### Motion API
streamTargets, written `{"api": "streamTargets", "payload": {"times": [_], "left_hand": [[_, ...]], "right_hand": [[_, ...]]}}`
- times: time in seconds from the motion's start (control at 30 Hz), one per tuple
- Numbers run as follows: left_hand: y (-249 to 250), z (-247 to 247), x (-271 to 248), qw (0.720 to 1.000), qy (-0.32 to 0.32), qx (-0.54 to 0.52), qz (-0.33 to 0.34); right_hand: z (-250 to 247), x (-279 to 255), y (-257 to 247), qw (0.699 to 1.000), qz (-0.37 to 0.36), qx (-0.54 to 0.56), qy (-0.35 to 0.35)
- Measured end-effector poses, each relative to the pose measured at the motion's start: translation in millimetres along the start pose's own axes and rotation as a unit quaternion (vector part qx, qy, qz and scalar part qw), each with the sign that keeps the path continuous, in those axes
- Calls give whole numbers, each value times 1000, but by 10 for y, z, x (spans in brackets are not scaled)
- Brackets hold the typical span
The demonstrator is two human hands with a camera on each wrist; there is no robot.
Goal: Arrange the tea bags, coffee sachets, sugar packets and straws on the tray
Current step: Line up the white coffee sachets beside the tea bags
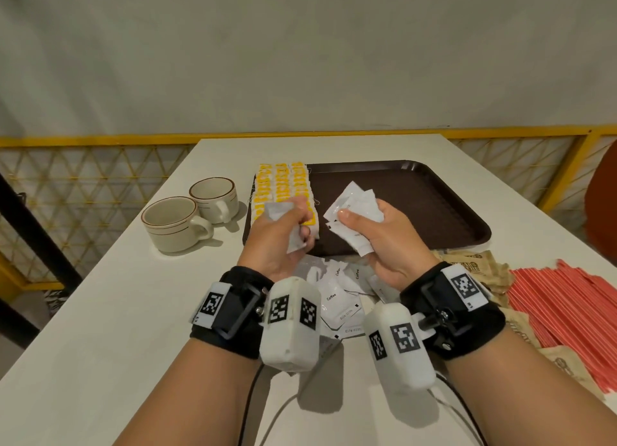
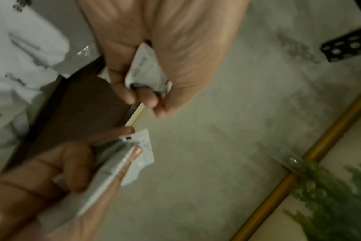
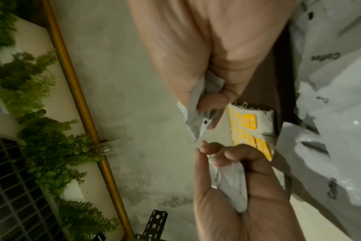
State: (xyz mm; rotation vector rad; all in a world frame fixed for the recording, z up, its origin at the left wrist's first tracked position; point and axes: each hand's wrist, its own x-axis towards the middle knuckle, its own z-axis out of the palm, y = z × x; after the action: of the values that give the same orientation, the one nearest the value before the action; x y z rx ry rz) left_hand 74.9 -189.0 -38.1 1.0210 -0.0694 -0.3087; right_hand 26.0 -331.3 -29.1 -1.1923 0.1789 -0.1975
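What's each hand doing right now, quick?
Left hand: closed on a coffee sachet.
Right hand: closed on a fan of coffee sachets.

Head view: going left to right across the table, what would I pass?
Two cups → yellow tea bags on the brown tray → brown sugar packets → red straws.

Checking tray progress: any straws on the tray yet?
No. The red straws lie on the table right of the tray, which holds only tea bags.
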Motion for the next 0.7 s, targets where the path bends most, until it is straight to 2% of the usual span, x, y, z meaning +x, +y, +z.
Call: {"api": "streamTargets", "payload": {"times": [0.1, 0.13, 0.2, 0.4, 0.53, 0.7], "left_hand": [[-73, 19, -65, 984, -69, 157, -55], [-114, 48, -86, 979, -88, 179, -51], [-166, 93, -111, 978, -83, 187, -28], [-99, 3, -6, 992, -12, 128, -20], [-73, -7, 22, 995, 34, 92, -5], [41, -67, 64, 996, 78, -35, 21]], "right_hand": [[-9, 14, 24, 997, -53, -47, 43], [-6, 8, 30, 995, -59, -61, 43], [-8, 3, 35, 995, -56, -70, 37], [-112, 71, -28, 992, -69, -41, 102], [-53, 7, -33, 998, -27, -60, 6], [-35, -2, -60, 998, -56, 1, -23]]}}
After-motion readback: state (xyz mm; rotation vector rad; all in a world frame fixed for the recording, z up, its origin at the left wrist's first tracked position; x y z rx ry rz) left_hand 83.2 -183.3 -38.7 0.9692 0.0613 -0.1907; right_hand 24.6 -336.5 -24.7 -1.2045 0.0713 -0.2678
